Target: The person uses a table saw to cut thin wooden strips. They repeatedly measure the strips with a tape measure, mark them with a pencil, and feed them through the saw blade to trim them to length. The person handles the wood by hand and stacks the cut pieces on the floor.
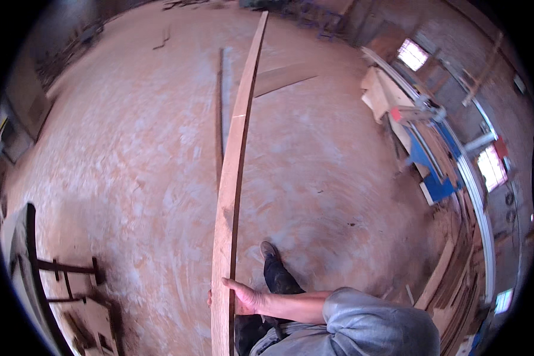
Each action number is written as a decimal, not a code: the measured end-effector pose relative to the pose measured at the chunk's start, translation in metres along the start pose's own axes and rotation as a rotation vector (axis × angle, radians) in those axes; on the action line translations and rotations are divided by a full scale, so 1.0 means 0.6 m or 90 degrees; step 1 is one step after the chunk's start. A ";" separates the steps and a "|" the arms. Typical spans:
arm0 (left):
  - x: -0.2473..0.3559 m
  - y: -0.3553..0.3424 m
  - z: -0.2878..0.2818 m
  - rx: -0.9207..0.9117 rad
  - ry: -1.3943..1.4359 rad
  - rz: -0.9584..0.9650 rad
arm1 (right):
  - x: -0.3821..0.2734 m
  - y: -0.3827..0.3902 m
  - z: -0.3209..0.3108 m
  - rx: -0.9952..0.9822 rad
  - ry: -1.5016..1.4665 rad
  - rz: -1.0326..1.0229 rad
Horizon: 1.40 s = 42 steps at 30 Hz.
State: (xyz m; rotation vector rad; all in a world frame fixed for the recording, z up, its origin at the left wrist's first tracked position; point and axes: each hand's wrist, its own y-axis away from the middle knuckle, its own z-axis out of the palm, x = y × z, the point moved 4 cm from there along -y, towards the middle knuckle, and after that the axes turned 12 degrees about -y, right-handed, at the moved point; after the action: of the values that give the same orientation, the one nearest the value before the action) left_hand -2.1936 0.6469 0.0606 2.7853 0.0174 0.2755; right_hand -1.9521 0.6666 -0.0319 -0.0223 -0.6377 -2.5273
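A long, narrow wooden plank [239,136] runs up the middle of the head view from the lower edge almost to the top. My right hand [248,299] grips it near the bottom, thumb on the upper face and palm against the right side. A few fingertips show at the plank's left edge; I cannot tell for sure which hand they belong to. My left hand is otherwise out of sight. My booted foot [268,249] is on the dusty floor to the right of the plank.
Long boards [285,80] lie on the floor ahead. Along the right wall stand a blue-and-metal machine bench [427,154], a long metal rail [480,237] and piled timber [448,279]. A dark-framed object [21,249] and a wooden piece [92,326] stand at lower left.
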 end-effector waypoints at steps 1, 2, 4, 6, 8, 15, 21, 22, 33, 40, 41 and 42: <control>0.015 -0.008 -0.006 -0.001 0.000 0.030 | 0.006 0.019 0.016 -0.060 -0.009 0.006; 0.035 -0.014 -0.008 -0.001 -0.004 0.062 | 0.013 0.039 0.023 -0.084 -0.001 -0.005; 0.082 -0.024 -0.018 -0.009 -0.012 0.128 | 0.018 0.076 0.034 -0.132 0.016 -0.030; 0.139 -0.032 -0.021 -0.018 -0.026 0.192 | 0.021 0.125 0.048 -0.126 0.026 -0.028; 0.208 -0.033 -0.018 -0.031 -0.039 0.263 | 0.016 0.164 0.046 -0.136 0.049 -0.080; 0.455 0.016 0.022 -0.062 -0.101 0.458 | -0.038 0.308 0.074 -0.318 0.127 -0.187; 0.676 0.101 0.069 -0.086 -0.157 0.568 | -0.144 0.478 0.051 -0.339 0.096 -0.337; 0.712 0.115 0.078 -0.091 -0.163 0.585 | -0.168 0.500 0.032 -0.345 0.100 -0.368; 0.948 0.155 0.137 -0.089 -0.183 0.606 | -0.380 0.732 -0.079 -0.254 -0.060 -0.486; 1.115 0.092 0.204 -0.119 -0.171 0.626 | -0.587 0.820 -0.155 -0.159 -0.115 -0.572; 1.144 0.083 0.210 -0.123 -0.173 0.631 | -0.623 0.832 -0.162 -0.163 -0.143 -0.574; 1.177 0.073 0.215 -0.127 -0.173 0.639 | -0.654 0.844 -0.168 -0.165 -0.172 -0.576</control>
State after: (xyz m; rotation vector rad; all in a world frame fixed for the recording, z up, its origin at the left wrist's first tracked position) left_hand -1.4771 0.5945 0.0887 2.3705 -1.3882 0.1081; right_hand -1.3512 0.4352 0.0448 -0.2149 -0.4702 -3.5169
